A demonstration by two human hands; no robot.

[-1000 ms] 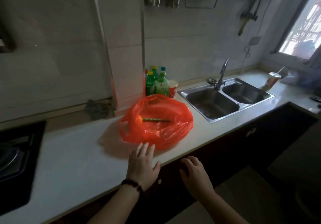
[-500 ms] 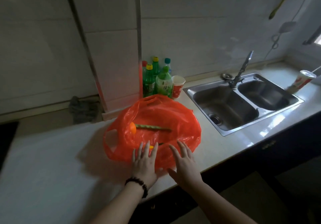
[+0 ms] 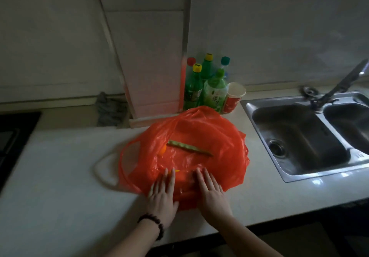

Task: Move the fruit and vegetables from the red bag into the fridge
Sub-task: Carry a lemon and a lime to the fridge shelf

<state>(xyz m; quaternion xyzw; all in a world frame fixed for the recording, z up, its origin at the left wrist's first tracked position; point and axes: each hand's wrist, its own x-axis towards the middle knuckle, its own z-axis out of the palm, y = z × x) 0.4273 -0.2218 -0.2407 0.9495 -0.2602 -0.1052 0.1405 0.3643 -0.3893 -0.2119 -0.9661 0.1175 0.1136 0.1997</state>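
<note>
A red plastic bag (image 3: pixel 209 137) lies on the white counter (image 3: pixel 60 177), its mouth facing left. A long green bean pod (image 3: pixel 188 150) lies across the top of it, and something orange (image 3: pixel 163 149) shows at the pod's left end. My left hand (image 3: pixel 162 195), with a bead bracelet on the wrist, rests flat on the bag's near edge with straight fingers. My right hand (image 3: pixel 211 193) lies flat beside it on the same edge, fingers also straight. What else the bag holds is hidden. No fridge is in view.
Several green bottles (image 3: pixel 205 85) and a red and white paper cup (image 3: pixel 233 98) stand behind the bag against the tiled wall. A steel double sink (image 3: pixel 299 137) with a tap (image 3: pixel 343 85) lies to the right. A grey cloth (image 3: pixel 110 109) and a dark hob (image 3: pixel 12 137) are at the left.
Both hands have moved forward from the counter's front edge onto the bag's near side. The view has come closer and tilted down over the bag.
</note>
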